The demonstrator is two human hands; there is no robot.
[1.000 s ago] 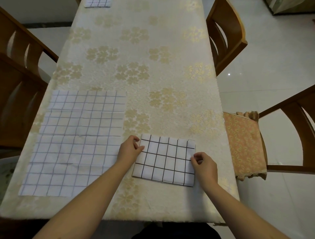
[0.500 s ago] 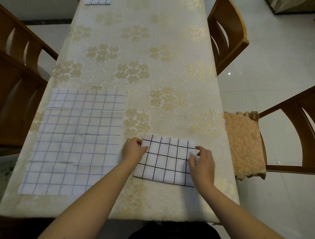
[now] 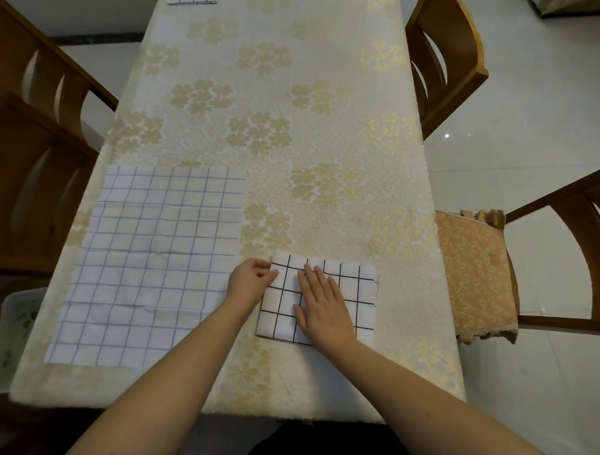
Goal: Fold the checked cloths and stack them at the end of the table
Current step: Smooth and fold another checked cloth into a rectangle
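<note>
A folded white cloth with black checks [image 3: 360, 292] lies near the table's front edge, right of centre. My left hand [image 3: 250, 281] pinches its upper left corner. My right hand [image 3: 321, 307] lies flat on the middle of it, fingers spread, pressing down. A larger white cloth with thin blue checks [image 3: 152, 259] lies spread flat on the left of the table. At the far end, a folded checked cloth [image 3: 191, 2] shows at the top edge of the view, mostly cut off.
The long table [image 3: 324, 113] wears a cream cloth with gold flowers. Wooden chairs stand at the left [image 3: 39, 130], far right [image 3: 444, 61] and near right, the latter with an orange cushion [image 3: 474, 272]. A pale container [image 3: 16, 321] sits low at the left.
My right hand has slid from the folded cloth's right edge leftward onto its middle and flattened out. My left hand has stayed at the upper left corner.
</note>
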